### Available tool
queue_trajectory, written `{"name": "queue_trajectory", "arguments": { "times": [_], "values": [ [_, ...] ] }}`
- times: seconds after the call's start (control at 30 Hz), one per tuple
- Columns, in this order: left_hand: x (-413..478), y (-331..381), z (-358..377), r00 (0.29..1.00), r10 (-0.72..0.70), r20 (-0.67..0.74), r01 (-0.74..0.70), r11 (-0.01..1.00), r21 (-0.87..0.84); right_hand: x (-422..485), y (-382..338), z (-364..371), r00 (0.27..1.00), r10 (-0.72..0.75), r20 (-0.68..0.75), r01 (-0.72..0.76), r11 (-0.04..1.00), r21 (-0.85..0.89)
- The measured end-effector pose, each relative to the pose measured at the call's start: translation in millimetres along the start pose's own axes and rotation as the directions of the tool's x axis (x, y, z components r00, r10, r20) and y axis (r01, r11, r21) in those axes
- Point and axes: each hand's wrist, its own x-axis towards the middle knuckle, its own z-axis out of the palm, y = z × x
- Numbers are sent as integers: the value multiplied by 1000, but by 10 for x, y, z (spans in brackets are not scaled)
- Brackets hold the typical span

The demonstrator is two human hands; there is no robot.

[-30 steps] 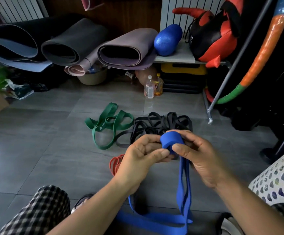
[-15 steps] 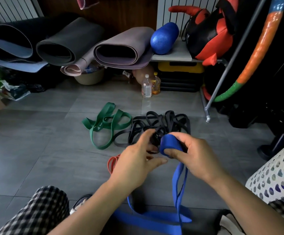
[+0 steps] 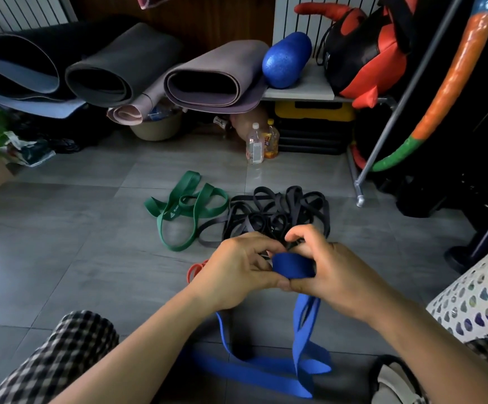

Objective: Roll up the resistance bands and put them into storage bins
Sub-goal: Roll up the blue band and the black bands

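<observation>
Grey floor tiles [image 3: 62,258] carry the loose bands: a green band [image 3: 184,208] and a tangle of black bands [image 3: 280,211] lie toward the far side, and a sliver of a red band [image 3: 194,269] shows beside the left wrist. Above the near part of the floor, both hands meet around a small roll of the blue band [image 3: 292,266]. The left hand [image 3: 237,275] has its fingers curled closed against the roll's left end; the right hand [image 3: 336,278] wraps it from the right, thumb and forefinger pinched over the top. The roll's axis runs roughly left to right between the palms. Its unrolled tail drops straight down from the roll toward the person and pools in loops on the floor at the near edge. Winding more, I judge, means turning the roll down onto that tail. A perforated white bin [image 3: 475,295] stands at the right edge, nearer the right hand.
</observation>
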Motion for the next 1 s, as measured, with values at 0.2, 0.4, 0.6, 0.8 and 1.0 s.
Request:
{"name": "queue_trajectory", "arguments": {
  "times": [0.2, 0.4, 0.6, 0.8, 1.0],
  "values": [
    [-60, -25, 4, 995, -52, -83, 0, 846, -533, -20, -16, -10, 986, 139, -93, -35, 717, 696],
    [-87, -72, 106, 999, 2, -37, -31, 571, -820, -41, -125, 82, 974, 155, -163, 74, 462, 884],
    [-61, -69, 18, 991, -112, -70, 72, 901, -428, -9, 26, -1, 975, 144, -170, -49, 885, 463],
    [-35, -100, 27, 993, 64, -102, -59, 997, 52, 1, 49, 52, 987, -11, -160, 9, 1000, -11],
    [-55, -22, 95, 989, -60, -138, -34, 805, -592, -19, -25, -53, 981, 114, -157, 53, 622, 781]
  ]
}}
